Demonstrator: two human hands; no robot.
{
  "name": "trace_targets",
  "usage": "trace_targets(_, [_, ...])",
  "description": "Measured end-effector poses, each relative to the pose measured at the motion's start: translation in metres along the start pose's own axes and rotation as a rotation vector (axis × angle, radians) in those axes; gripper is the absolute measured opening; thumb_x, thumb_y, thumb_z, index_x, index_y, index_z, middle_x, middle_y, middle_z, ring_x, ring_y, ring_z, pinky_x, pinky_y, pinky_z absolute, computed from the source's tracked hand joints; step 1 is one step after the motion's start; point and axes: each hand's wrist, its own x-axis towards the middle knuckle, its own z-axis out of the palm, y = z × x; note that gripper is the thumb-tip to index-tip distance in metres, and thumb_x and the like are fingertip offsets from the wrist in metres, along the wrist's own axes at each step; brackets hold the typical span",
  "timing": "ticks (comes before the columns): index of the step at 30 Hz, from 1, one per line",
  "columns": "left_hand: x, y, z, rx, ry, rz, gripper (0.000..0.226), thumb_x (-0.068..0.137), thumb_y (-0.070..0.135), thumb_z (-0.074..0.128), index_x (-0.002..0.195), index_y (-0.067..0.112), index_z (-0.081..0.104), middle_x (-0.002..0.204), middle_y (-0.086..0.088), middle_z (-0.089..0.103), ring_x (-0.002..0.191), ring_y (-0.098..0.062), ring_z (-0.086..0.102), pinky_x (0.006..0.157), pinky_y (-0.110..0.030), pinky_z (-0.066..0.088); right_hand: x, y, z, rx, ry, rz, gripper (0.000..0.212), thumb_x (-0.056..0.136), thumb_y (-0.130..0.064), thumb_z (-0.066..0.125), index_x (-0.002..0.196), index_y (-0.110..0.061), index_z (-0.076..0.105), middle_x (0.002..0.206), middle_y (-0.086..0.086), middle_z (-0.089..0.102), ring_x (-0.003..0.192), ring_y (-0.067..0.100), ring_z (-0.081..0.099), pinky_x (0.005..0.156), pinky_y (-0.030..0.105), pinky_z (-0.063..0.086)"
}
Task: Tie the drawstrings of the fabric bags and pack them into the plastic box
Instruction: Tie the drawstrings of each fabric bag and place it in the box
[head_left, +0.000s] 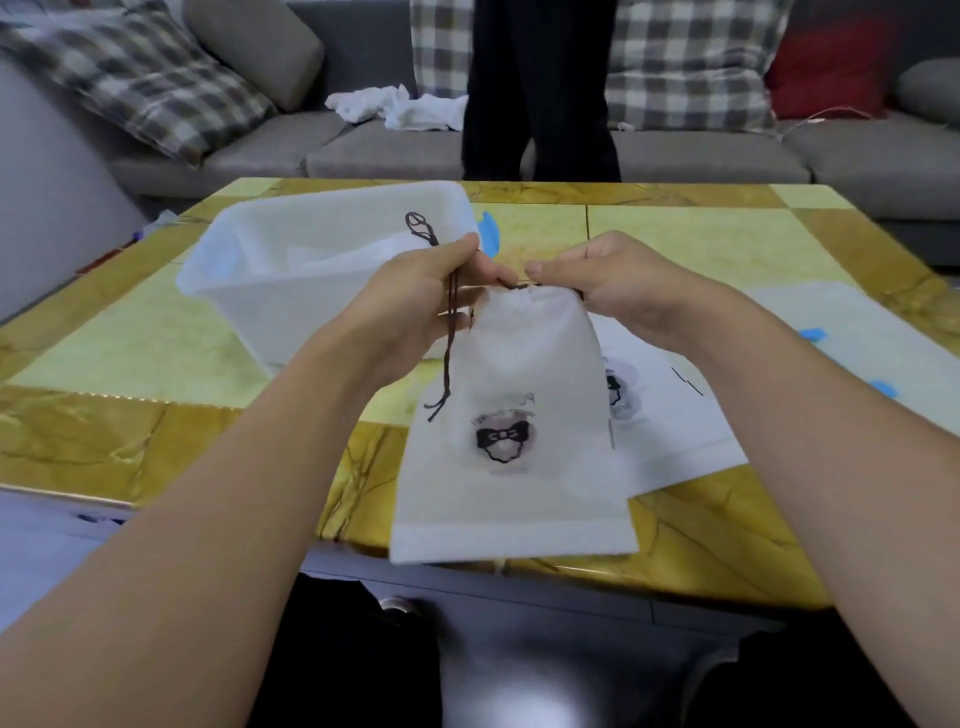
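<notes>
I hold the white bag (511, 415) up over the near edge of the table (130, 332). My left hand (431, 306) pinches the dark string (451, 332), and my right hand (618, 291) grips the bag's top. If the string slips, the knot could come loose. The box (249, 280) waits near the far left corner.

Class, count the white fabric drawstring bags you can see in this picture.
3, possibly more hidden. One bag hangs between the left hand and right hand; one lies on the table behind it; one sits in the plastic box.
</notes>
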Motion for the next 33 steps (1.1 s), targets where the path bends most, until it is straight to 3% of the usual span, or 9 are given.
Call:
trace_targets(6, [-0.003, -0.002, 0.01, -0.056, -0.115, -0.066, 0.043, 0.106, 0.034, 0.039, 0.079, 0.019, 0.07, 0.103, -0.001, 0.074, 0.081, -0.016, 0.055, 0.068, -0.027, 0.044, -0.007, 0.001, 0.002, 0.089, 0.096, 0.065, 0.027, 0.084, -0.024, 0.078, 0.087, 0.002, 0.072, 0.079, 0.013, 0.061, 0.07, 0.021, 0.056, 0.071, 0.032, 0.042])
trace_targets(8, [-0.003, -0.004, 0.015, -0.074, -0.157, -0.079, 0.045, 0.107, 0.033, 0.037, 0.079, 0.019, 0.069, 0.101, -0.003, 0.073, 0.075, -0.014, 0.057, 0.066, -0.026, 0.046, -0.008, 0.005, 0.003, 0.079, 0.087, 0.1, 0.024, 0.081, -0.022, 0.08, 0.061, -0.013, 0.07, 0.067, 0.005, 0.06, 0.064, 0.018, 0.054, 0.063, 0.029, 0.038])
trace_targets(10, [0.001, -0.008, 0.017, -0.02, -0.119, -0.087, 0.047, 0.107, 0.032, 0.038, 0.076, 0.019, 0.07, 0.091, -0.002, 0.073, 0.067, -0.012, 0.054, 0.064, -0.025, 0.045, -0.008, 0.009, 0.003, 0.046, 0.123, 0.124, 0.047, 0.084, -0.02, 0.077, 0.041, -0.021, 0.06, 0.05, -0.006, 0.053, 0.048, 0.012, 0.046, 0.049, 0.022, 0.033])
trace_targets(13, [0.008, -0.013, 0.019, 0.031, 0.0, -0.119, 0.039, 0.107, 0.03, 0.04, 0.084, 0.015, 0.068, 0.076, 0.0, 0.068, 0.064, -0.012, 0.05, 0.061, -0.024, 0.042, -0.008, 0.008, 0.0, 0.038, 0.171, 0.137, 0.046, 0.088, -0.026, 0.075, 0.048, -0.021, 0.051, 0.05, -0.005, 0.046, 0.04, 0.01, 0.035, 0.039, 0.018, 0.026])
trace_targets(17, [0.011, -0.014, 0.023, 0.013, 0.013, -0.135, 0.03, 0.106, 0.019, 0.041, 0.096, 0.008, 0.067, 0.08, -0.004, 0.066, 0.063, -0.012, 0.05, 0.057, -0.024, 0.041, -0.008, 0.004, -0.003, 0.517, 0.119, 0.255, 0.04, 0.094, -0.035, 0.066, 0.062, -0.019, 0.048, 0.073, -0.005, 0.065, 0.045, 0.007, 0.026, 0.044, 0.016, 0.027])
trace_targets(20, [0.013, -0.015, 0.026, 0.024, 0.007, -0.126, 0.03, 0.106, 0.022, 0.043, 0.093, 0.01, 0.067, 0.076, -0.001, 0.062, 0.057, -0.01, 0.043, 0.048, -0.021, 0.033, -0.011, 0.004, 0.001, 0.662, 0.051, 0.266, 0.037, 0.094, -0.039, 0.061, 0.066, -0.02, 0.045, 0.073, -0.009, 0.069, 0.037, 0.005, 0.021, 0.04, 0.014, 0.027])
trace_targets(24, [0.017, -0.015, 0.022, 0.137, 0.068, -0.095, 0.036, 0.104, 0.035, 0.049, 0.079, 0.014, 0.065, 0.061, 0.004, 0.054, 0.045, -0.009, 0.028, 0.041, -0.019, 0.022, -0.012, 0.005, -0.002, 0.29, -0.029, 0.259, 0.042, 0.1, -0.037, 0.058, 0.064, -0.021, 0.044, 0.06, -0.005, 0.044, 0.042, 0.008, 0.018, 0.037, 0.019, 0.014])
trace_targets(27, [0.019, -0.021, 0.028, 0.374, 0.041, -0.045, 0.04, 0.102, 0.038, 0.051, 0.071, 0.017, 0.064, 0.059, 0.005, 0.053, 0.045, -0.009, 0.033, 0.042, -0.019, 0.029, -0.016, 0.008, -0.004, 0.006, -0.148, 0.26, 0.027, 0.1, -0.036, 0.058, 0.082, -0.015, 0.061, 0.058, -0.006, 0.037, 0.048, 0.01, 0.02, 0.044, 0.023, 0.01])
trace_targets(33, [0.025, -0.031, 0.033, 0.344, -0.094, -0.059, 0.037, 0.108, 0.026, 0.038, 0.094, 0.012, 0.069, 0.086, -0.002, 0.066, 0.049, -0.009, 0.037, 0.046, -0.018, 0.033, -0.019, 0.016, -0.004, -0.142, -0.023, 0.127, 0.025, 0.087, -0.027, 0.077, 0.095, -0.015, 0.057, 0.055, -0.007, 0.039, 0.045, 0.01, 0.026, 0.042, 0.02, 0.02])
